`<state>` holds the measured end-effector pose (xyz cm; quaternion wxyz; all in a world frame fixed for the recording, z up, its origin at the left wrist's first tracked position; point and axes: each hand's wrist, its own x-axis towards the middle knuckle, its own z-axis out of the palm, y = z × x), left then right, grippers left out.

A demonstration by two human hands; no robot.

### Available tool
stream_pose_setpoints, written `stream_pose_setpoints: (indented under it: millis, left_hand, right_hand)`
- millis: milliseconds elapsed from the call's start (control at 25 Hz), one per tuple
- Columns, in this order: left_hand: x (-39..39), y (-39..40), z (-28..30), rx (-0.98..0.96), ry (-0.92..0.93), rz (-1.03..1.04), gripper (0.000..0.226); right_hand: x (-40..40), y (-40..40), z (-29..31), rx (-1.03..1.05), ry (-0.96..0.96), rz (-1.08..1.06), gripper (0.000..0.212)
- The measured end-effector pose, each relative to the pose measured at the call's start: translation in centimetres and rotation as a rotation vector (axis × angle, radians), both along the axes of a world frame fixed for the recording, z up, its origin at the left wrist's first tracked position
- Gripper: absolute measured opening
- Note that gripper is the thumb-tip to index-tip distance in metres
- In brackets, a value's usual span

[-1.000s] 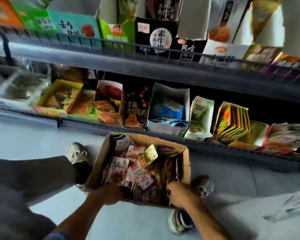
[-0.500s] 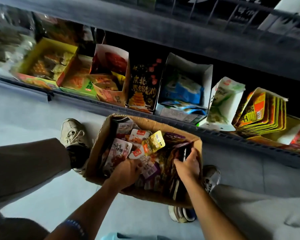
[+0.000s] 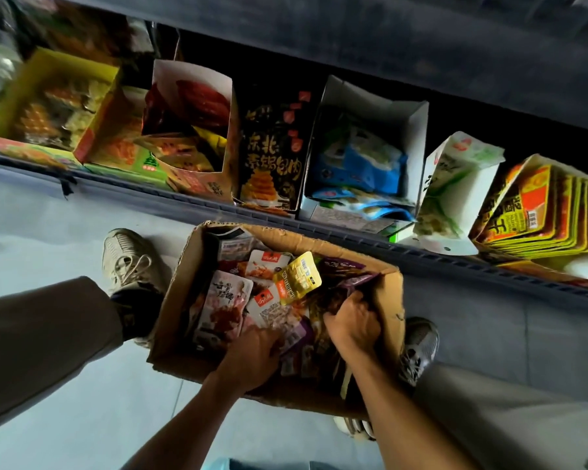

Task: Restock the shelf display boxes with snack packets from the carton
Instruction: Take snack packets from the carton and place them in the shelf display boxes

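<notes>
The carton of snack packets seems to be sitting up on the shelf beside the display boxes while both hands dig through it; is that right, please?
Not quite: the head view shows the carton on the floor in front of the shelf, between the person's shoes. Both hands, left and right, are indeed inside it.

My brown cardboard carton (image 3: pixel 184 300) is open on top, crammed with mixed snack packets (image 3: pixel 224 307). The grey shelf rail (image 3: pixel 319 228) runs just beyond it. The tall white display box (image 3: pixel 418 130) has open room above its blue packets; the dark upper shelf (image 3: pixel 353 39) overhangs.
</notes>
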<state>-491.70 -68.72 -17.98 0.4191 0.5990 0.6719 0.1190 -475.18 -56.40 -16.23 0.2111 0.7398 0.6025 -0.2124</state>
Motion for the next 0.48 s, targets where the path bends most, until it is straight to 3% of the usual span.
stream_pose_setpoints:
  millis: [160,360,400,480]
  left_hand:
    - [0.1,-0.4,-0.2,-0.02,0.028,-0.004,0.035]
    - [-0.1,-0.5,1.2,0.016,0.032,-0.027,0.028]
    - [-0.1,-0.3,1.7,0.02,0.051,-0.029,0.031]
    - [-0.1,0.0,2.2,0.059,0.073,-0.003,0.059]
  right_hand:
    - [0.5,1.2,-0.3,-0.009,0.064,-0.113,0.044]
    - [2.0,1.9,0.8,-0.021,0.278,-0.309,0.03]
    - [2.4,1.7,1.1,-0.003,0.345,-0.335,0.028]
    - [3.2,1.3,2.4,0.02,0.462,-0.362,0.023]
